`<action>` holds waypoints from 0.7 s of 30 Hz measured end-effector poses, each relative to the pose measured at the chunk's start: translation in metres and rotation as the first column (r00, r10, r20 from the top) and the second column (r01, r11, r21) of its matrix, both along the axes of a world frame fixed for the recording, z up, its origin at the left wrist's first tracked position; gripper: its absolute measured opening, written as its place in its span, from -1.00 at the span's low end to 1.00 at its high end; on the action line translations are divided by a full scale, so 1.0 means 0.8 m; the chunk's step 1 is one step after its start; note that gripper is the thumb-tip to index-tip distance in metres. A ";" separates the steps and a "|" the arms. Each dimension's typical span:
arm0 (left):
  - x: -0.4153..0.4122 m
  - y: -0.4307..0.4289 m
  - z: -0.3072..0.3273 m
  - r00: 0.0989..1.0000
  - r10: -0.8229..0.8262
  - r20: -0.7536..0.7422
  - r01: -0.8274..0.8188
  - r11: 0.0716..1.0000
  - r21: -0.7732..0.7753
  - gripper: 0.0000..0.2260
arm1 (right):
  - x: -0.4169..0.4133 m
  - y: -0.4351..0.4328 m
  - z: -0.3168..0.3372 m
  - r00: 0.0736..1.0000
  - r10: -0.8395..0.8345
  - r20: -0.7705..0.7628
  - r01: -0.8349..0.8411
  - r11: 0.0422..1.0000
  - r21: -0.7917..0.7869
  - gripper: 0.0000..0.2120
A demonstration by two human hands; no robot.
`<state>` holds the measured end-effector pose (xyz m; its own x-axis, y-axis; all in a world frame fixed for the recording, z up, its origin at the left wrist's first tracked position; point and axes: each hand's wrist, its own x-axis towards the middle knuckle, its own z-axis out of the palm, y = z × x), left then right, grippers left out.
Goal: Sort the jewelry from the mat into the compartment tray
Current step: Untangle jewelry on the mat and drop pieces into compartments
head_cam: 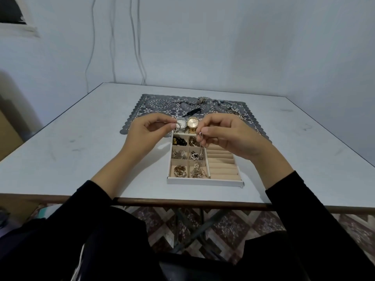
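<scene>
- Beige velvety lining, white rim: compartment tray [205, 181], rectangular, on the table [81, 159] at the near edge of the mat [140, 112].
- Tray's left half has six square cells holding dark beads, silver bits, gold pieces and a pale crystal-like cluster. Its right half has padded ring rolls [222, 165], bare.
- Mat is dark grey, lace-cut and scallop-edged.
- Left hand [146, 130]: thumb and forefinger pinch a small silver hoop [178, 125] over the tray's far-left corner; other fingers curled.
- Right hand [229, 136]: fingertips pinch a thin chain [201, 148], which hangs down to the middle-right cell; cannot tell if it touches the contents.
- Silver watch [182, 123] and gold watch [192, 123], round faces, side by side at the tray's far end; cannot tell whether in the tray or on the mat.
- Loose rings [164, 105] on the mat's far left, tangled chains [231, 108] far right, black clip [191, 112] between them.
- Table is a pale smooth laminate with a brown edge.
- Black sleeves on both arms.
</scene>
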<state>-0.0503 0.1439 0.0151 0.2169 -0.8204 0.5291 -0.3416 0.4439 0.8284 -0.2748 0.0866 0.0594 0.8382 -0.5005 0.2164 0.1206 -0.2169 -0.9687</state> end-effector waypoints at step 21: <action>0.001 0.001 -0.001 1.000 0.007 0.025 -0.007 1.000 0.004 -0.88 | -0.001 -0.002 0.005 0.907 -0.050 -0.418 -0.073 0.959 -0.272 -0.86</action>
<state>-0.0492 0.1449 0.0143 0.2091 -0.8212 0.5310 -0.3653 0.4381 0.8213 -0.2756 0.0854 0.0632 0.8866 -0.4617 -0.0262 -0.2761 -0.4830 -0.8310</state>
